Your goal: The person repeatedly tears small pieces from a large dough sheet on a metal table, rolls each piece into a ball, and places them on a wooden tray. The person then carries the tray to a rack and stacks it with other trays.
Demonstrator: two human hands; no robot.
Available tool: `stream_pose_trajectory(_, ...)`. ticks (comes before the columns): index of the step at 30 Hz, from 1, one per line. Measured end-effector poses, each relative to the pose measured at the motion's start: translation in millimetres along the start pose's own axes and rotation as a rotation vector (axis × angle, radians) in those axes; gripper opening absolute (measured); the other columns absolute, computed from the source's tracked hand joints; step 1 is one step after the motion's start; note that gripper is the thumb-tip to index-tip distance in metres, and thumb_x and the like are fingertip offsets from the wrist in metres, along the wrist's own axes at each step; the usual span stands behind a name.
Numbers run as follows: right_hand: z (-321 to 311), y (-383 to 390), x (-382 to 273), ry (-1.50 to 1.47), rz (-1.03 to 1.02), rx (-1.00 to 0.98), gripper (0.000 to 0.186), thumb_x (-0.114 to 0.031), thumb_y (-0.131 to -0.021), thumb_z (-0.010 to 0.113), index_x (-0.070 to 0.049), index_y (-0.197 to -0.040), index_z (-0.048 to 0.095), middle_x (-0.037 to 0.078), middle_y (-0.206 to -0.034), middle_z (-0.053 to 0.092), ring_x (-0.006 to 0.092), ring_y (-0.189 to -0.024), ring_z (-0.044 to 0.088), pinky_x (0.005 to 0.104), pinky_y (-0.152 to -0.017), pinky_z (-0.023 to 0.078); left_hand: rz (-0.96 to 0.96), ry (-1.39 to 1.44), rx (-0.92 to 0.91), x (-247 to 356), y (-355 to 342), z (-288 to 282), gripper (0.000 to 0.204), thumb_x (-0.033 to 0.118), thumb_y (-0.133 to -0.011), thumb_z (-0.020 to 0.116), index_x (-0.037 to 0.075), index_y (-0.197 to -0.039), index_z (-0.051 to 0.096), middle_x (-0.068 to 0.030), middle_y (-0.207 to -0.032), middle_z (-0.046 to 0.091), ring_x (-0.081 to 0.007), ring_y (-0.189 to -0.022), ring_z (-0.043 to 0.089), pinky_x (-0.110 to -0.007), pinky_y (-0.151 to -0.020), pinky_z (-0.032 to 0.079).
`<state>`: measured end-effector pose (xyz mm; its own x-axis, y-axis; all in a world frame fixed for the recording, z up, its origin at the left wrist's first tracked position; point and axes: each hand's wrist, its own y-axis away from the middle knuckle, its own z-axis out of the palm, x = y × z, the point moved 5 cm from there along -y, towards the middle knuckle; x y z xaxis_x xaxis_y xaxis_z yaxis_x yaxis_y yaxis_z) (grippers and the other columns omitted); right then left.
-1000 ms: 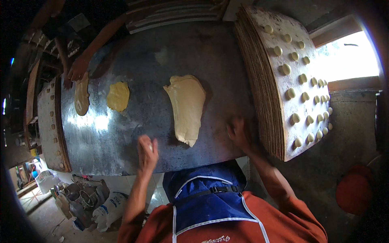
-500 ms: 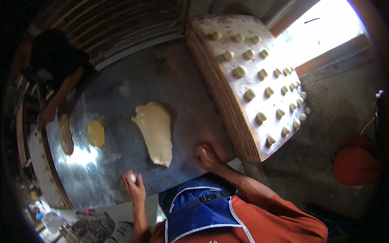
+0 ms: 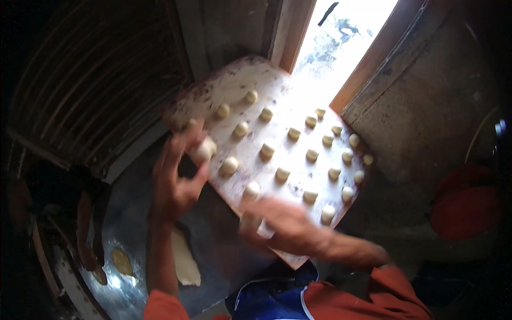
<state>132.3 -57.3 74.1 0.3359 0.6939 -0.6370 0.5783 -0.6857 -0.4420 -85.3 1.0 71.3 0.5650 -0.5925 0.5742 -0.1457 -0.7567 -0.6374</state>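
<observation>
Over the left edge of a raised board, my left hand is closed, thumb and fingers around a pale dough ball. A second pale lump shows right behind that ball, partly covered. My right hand, smeared by motion, curls low over the board's near edge. Something whitish shows at its fingers, too blurred to name. Rows of small dough balls sit spaced apart on the flour-marked board, one of them just beyond my right fingers.
A long slab of dough and a yellowish flat piece lie on the dark metal table. Another person's arm reaches in at left. A bright window stands behind the board; a red round object is at right.
My view has swung toward the board. Both hands have risen from the table's near side to the board, the left one carrying its dough ball. The other person's arm now reaches nearer the yellowish piece.
</observation>
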Motion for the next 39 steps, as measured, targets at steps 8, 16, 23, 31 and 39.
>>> stream_pose_trajectory(8, -132, -123, 192, 0.353, -0.147, 0.675, 0.099, -0.017, -0.079, 0.09, -0.002, -0.155, 0.028, 0.017, -0.103, 0.074, 0.0224, -0.081, 0.071, 0.0309, -0.07, 0.059, -0.238, 0.022, -0.323, -158, -190, 230, 0.09, 0.003, -0.079, 0.077, 0.011, -0.156, 0.032, -0.0127, -0.119, 0.069, -0.0306, -0.11, 0.068, -0.041, -0.099, 0.054)
stream_pose_trajectory(16, -111, -45, 105, 0.363, 0.071, 0.275, 0.085, -0.016, -0.071, 0.093, 0.001, -0.142, 0.051, 0.014, -0.102, 0.069, 0.0301, -0.092, 0.066, 0.0424, -0.083, 0.054, -0.114, 0.025, -0.002, -63, -93, 83, 0.085, 0.011, -0.082, 0.07, 0.004, -0.158, 0.032, -0.0157, -0.147, 0.056, -0.0299, -0.138, 0.05, -0.045, -0.117, 0.034)
stream_pose_trajectory(23, 96, 44, -36, -0.626, 0.142, -0.671, 0.046, -0.012, -0.087, 0.077, 0.002, -0.127, 0.061, 0.017, -0.101, 0.069, 0.0374, -0.09, 0.067, 0.042, -0.08, 0.056, -0.981, 0.031, 0.552, 8, 270, -91, 0.033, -0.001, -0.095, 0.062, 0.0, -0.129, 0.06, -0.0086, -0.121, 0.067, -0.0164, -0.111, 0.064, -0.032, -0.101, 0.049)
stream_pose_trajectory(31, 353, 124, -48, -0.121, 0.003, -0.384, 0.051, -0.012, -0.077, 0.082, 0.0, -0.12, 0.058, 0.022, -0.099, 0.064, 0.0416, -0.093, 0.067, 0.0485, -0.078, 0.055, -1.646, 0.481, 0.513, 96, 509, -39, 0.028, 0.022, -0.108, 0.056, -0.002, -0.118, 0.067, -0.0125, -0.105, 0.073, -0.0169, -0.092, 0.07, -0.03, -0.082, 0.057)
stream_pose_trajectory(39, 262, 168, -108, -0.332, 0.525, -0.422, 0.029, -0.026, -0.101, 0.071, 0.002, -0.109, 0.067, 0.009, -0.081, 0.07, 0.0164, -0.062, 0.066, 0.0339, -0.059, 0.053, -1.5, 1.117, 0.621, 83, 478, -2, 0.041, 0.036, -0.111, 0.049, 0.0, -0.125, 0.063, -0.0109, -0.111, 0.071, -0.0178, -0.105, 0.068, -0.034, -0.091, 0.054)
